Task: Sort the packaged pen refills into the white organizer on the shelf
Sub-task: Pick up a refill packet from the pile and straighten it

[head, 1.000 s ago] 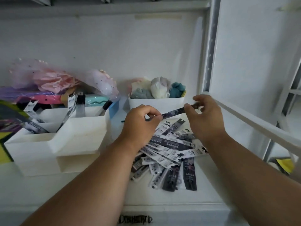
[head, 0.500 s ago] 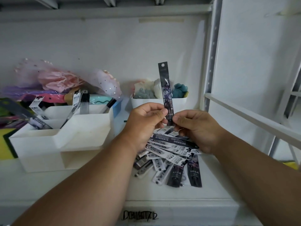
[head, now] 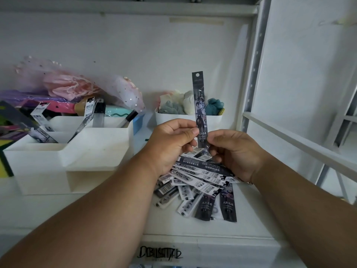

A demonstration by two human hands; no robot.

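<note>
Standing upright, one dark packaged refill point(head: 201, 111) pinched at its lower end by left hand point(head: 172, 144) and right hand point(head: 234, 151), both grips curled closed on it, above refill pile point(head: 201, 182) on shelf point(head: 116, 215), white organizer point(head: 77, 149) left.

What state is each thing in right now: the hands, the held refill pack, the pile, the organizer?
Left hand: pinching the refill pack's lower part.
Right hand: pinching the same pack near its bottom end.
Refill pack: held upright, hang hole on top.
Pile of refill packs: loose, overlapping on the shelf.
White organizer: a few packs standing tilted in its compartments.
</note>
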